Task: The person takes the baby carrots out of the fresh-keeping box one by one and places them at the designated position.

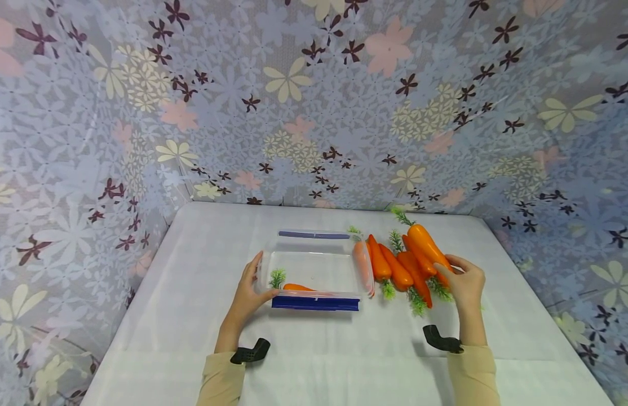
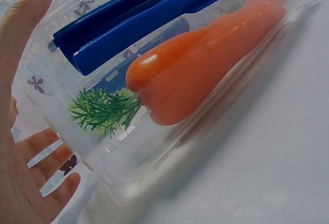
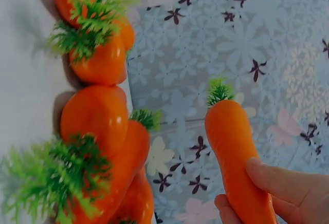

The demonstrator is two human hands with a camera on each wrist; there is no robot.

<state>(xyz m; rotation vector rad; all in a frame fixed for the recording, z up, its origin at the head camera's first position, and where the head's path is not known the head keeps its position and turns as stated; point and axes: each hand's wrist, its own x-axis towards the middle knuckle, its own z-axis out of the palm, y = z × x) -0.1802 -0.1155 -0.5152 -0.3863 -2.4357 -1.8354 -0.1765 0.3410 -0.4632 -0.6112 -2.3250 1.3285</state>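
Note:
A clear plastic container [image 1: 314,272] with blue clip flaps [image 1: 315,304] stands on the table. My left hand [image 1: 247,296] holds its left end, thumb at the near corner and fingers along the side. Inside, against the near wall, lies an orange toy carrot [image 2: 175,82] with a green leafy top. In my right hand [image 1: 467,285], another toy carrot [image 3: 231,147] is pinched by the thumb and fingers, raised over the pile, its green tuft pointing away from me. Several more toy carrots [image 1: 379,260] lie to the right of the container, one partly seen through its clear side.
A white cloth [image 1: 192,248] covers the table. Flower-patterned fabric [image 1: 304,113] hangs behind and at both sides. Black wrist mounts [image 1: 252,351] sit at both sleeves.

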